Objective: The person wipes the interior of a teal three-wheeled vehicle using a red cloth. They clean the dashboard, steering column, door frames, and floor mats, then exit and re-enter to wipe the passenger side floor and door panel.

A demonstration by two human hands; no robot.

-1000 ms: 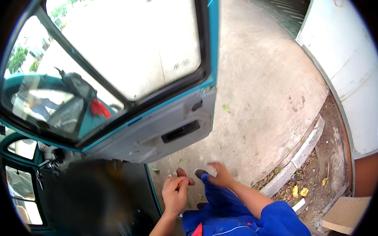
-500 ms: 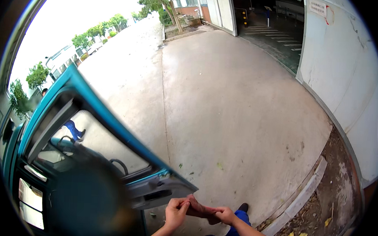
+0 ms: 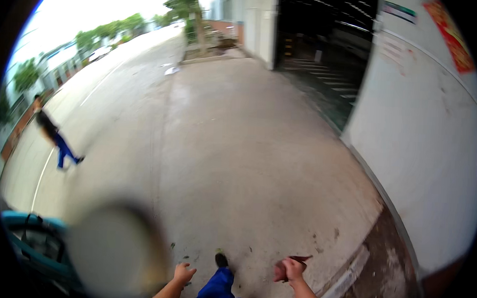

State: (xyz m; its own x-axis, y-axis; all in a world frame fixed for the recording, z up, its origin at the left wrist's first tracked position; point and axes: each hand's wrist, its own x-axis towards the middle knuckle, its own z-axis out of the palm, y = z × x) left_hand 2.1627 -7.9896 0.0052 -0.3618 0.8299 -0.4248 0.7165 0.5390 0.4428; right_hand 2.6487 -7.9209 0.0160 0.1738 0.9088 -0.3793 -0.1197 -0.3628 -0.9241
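Note:
My right hand (image 3: 295, 268) is closed around a crumpled reddish-brown cloth (image 3: 280, 271), with parts of it sticking out on both sides of the fist. My left hand (image 3: 183, 273) is off the cloth, low in front of me, with its fingers apart and nothing in it. Between the two hands, my leg in blue trousers (image 3: 216, 286) and a dark shoe (image 3: 221, 259) show on the concrete.
The teal vehicle door (image 3: 38, 220) is at the lower left, partly behind a blurred round shape (image 3: 117, 250). A person (image 3: 53, 133) walks on the road. A white wall (image 3: 425, 141) and dark doorway (image 3: 322, 51) stand right; a kerb (image 3: 347, 279) runs below.
My left hand has let go of the cloth and moved left; my right hand keeps it. The view has shifted past the vehicle door, which now sits lower left. The person now shows fully.

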